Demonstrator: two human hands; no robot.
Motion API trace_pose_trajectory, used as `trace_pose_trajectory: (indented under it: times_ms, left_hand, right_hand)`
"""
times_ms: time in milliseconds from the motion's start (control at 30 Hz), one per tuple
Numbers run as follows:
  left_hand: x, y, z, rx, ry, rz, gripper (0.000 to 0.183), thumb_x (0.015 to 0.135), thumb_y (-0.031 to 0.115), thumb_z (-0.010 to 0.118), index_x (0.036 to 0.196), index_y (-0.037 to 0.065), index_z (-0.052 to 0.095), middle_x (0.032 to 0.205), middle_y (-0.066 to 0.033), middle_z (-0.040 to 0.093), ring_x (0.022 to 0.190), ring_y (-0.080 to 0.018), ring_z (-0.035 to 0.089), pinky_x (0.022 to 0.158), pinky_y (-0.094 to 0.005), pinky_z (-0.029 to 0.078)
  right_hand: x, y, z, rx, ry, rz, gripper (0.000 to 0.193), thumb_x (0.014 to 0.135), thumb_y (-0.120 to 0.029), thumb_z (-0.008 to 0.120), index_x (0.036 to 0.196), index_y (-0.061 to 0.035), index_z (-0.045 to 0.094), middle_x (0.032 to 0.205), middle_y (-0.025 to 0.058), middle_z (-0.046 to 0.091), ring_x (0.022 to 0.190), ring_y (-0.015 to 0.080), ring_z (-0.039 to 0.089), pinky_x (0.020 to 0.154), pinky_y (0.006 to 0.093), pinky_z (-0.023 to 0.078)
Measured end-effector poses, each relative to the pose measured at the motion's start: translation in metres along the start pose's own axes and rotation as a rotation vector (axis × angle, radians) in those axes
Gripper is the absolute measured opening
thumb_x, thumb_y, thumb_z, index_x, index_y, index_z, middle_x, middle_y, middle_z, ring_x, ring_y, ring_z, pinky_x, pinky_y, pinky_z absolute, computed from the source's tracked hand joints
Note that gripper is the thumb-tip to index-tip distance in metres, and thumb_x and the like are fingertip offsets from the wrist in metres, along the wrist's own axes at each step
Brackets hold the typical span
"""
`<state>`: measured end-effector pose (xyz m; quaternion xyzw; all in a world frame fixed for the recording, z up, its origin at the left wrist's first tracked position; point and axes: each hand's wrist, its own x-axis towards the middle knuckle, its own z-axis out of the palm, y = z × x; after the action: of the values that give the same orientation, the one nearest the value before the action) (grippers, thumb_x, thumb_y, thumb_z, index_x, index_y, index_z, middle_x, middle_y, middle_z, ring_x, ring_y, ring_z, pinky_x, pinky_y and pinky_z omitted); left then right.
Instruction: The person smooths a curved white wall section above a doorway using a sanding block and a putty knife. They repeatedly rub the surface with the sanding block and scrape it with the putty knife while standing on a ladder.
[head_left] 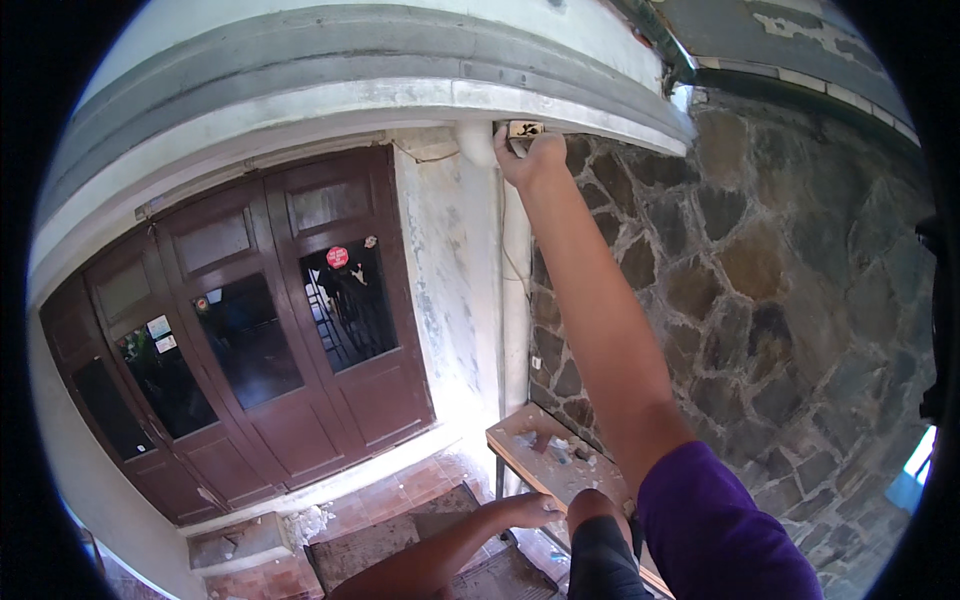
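My right hand (pixel 535 158) is raised high, with the arm stretched up to the underside of the white ledge. Its fingers are closed around a small cream box-like piece with black marks (pixel 525 130), held against or just beneath the ledge beside a white pipe (pixel 477 143). Whether the piece is fixed there I cannot tell. Low down, my left hand (pixel 532 510) is beside my bent knee (pixel 598 508), near the wooden table's edge. Its fingers are curled together, and anything inside them is hidden.
The worn wooden table (pixel 525 455) carries scraps and debris against a stone wall (pixel 750 265). Brown folding doors with glass panes (pixel 290 300) stand at left. Below are a tiled step (pixel 240 545) with rubble and dirty mats (pixel 375 550). A thin cable (pixel 513 262) hangs along the pipe.
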<state>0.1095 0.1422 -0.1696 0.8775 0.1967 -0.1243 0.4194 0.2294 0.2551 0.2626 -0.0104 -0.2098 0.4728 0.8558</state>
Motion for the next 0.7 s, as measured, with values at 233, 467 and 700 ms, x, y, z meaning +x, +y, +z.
trace_pose_trajectory:
  times_ms: [233, 467, 700]
  left_hand:
    - [0.006, -0.01, 0.003, 0.04, -0.031, 0.103, 0.066, 0.092, 0.056, 0.05, 0.119, -0.004, 0.055, 0.111, -0.0214, 0.063, 0.105, -0.0299, 0.06, 0.089, -0.0387, 0.046]
    - [0.021, -0.023, 0.009, 0.071, -0.063, -0.047, 0.066, 0.091, 0.058, 0.051, 0.126, 0.001, 0.054, 0.119, -0.0227, 0.06, 0.111, -0.0318, 0.058, 0.094, -0.0404, 0.045]
    - [0.011, -0.02, 0.018, 0.079, -0.033, 0.118, 0.062, 0.093, 0.054, 0.051, 0.123, 0.0, 0.056, 0.12, -0.0213, 0.059, 0.114, -0.0299, 0.056, 0.098, -0.0387, 0.043]
  right_hand:
    - [0.004, -0.008, 0.002, 0.036, 0.026, 0.049, 0.033, 0.101, -0.03, 0.031, 0.114, -0.0131, 0.056, 0.107, 0.0075, 0.057, 0.095, 0.0233, 0.056, 0.074, 0.0366, 0.052]
    - [-0.005, -0.009, 0.0, -0.016, -0.058, 0.023, 0.032, 0.1, -0.03, 0.032, 0.111, -0.0127, 0.056, 0.104, 0.0059, 0.058, 0.094, 0.0217, 0.055, 0.073, 0.0348, 0.052]
    - [-0.019, -0.004, -0.002, -0.046, -0.012, 0.005, 0.028, 0.1, -0.029, 0.034, 0.109, -0.0133, 0.056, 0.107, 0.0071, 0.056, 0.093, 0.0235, 0.054, 0.075, 0.0381, 0.053]
